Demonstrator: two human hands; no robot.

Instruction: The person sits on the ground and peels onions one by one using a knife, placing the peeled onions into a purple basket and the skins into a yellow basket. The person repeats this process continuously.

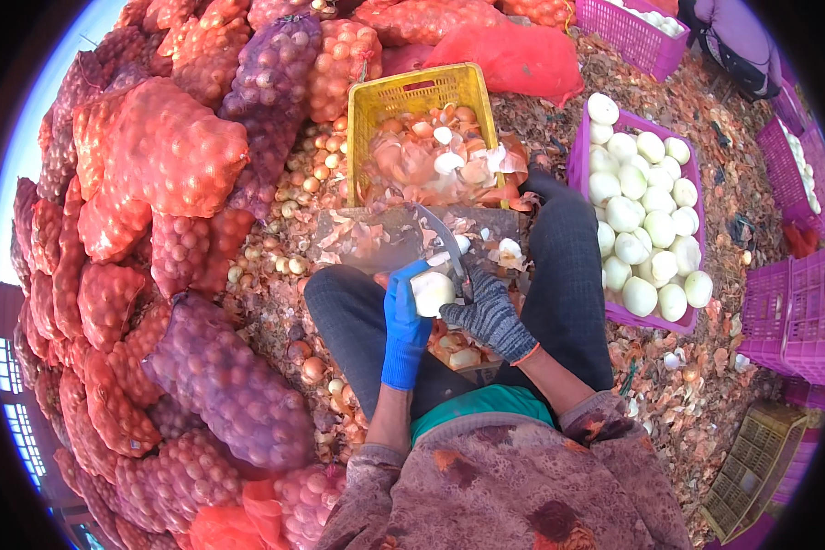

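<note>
My left hand (407, 313), in a blue glove, holds a peeled white onion (433, 294) above my lap. In a grey knitted glove, my right hand (488, 313) grips the handle of a knife with a curved blade (443, 232); the blade points up and away, just above the onion. Beyond both hands lies a board (402, 240) strewn with onion skins and white scraps. A yellow plastic crate (418, 77) behind it holds skins and onions. To the right, a purple crate (694, 206) is heaped with peeled onions (658, 227).
Mesh sacks of onions (172, 148) are piled along the left, with loose onions (313, 180) beside them. Onion skins (687, 385) cover the ground at right. More purple crates (784, 316) and a dull yellow crate (753, 467) stand there. Another person (746, 41) is at the upper right.
</note>
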